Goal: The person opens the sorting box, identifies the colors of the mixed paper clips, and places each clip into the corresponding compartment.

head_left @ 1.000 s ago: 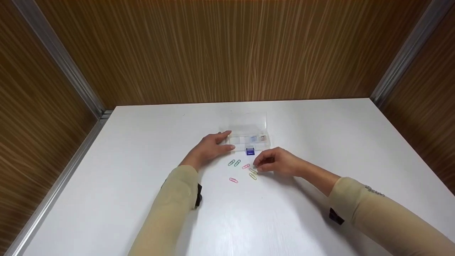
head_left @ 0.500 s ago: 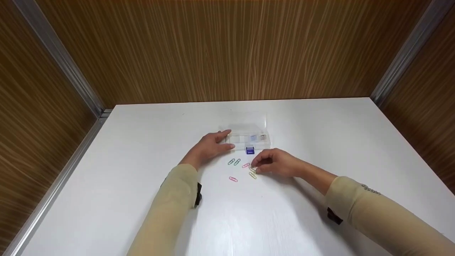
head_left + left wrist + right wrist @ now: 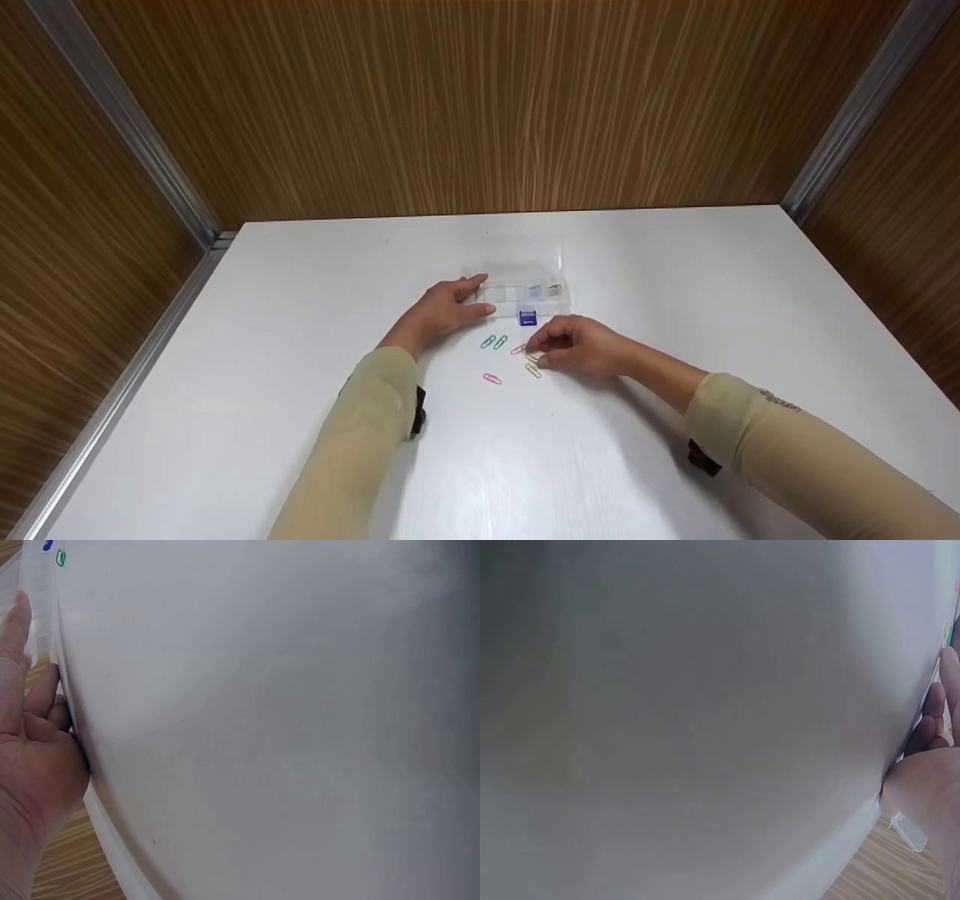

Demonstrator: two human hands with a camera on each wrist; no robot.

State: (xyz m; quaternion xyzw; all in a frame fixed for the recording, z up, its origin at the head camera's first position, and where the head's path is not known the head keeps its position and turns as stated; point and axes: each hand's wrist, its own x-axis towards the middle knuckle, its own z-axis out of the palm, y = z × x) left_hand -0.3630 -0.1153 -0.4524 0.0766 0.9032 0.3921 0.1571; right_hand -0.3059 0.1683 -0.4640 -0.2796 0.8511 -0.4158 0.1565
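Observation:
My left hand (image 3: 444, 306) holds the left end of a clear plastic compartment box (image 3: 501, 309), thumb along its front and index finger toward the back. The box's lid (image 3: 525, 251) stands raised behind it, and a blue latch (image 3: 528, 318) hangs at the front. In front of the box, my right hand (image 3: 589, 346) pinches at a yellow paper clip (image 3: 532, 358), which its fingertips partly cover. Close by lie another yellow paper clip (image 3: 533, 370) and a pink one (image 3: 518, 349). Two green paper clips (image 3: 494, 342) lie to the left, and another pink clip (image 3: 492, 379) is nearer.
Small contents show in the right-hand compartments (image 3: 553, 290) of the box. The white table (image 3: 300, 337) meets a wood-grain panel (image 3: 495, 105) at the back, with similar panels and metal posts (image 3: 825, 131) on both sides.
The right hand has shifted slightly left, bringing index finger and thumb around the upper yellow paper clip. The left hand and the box have stayed in place.

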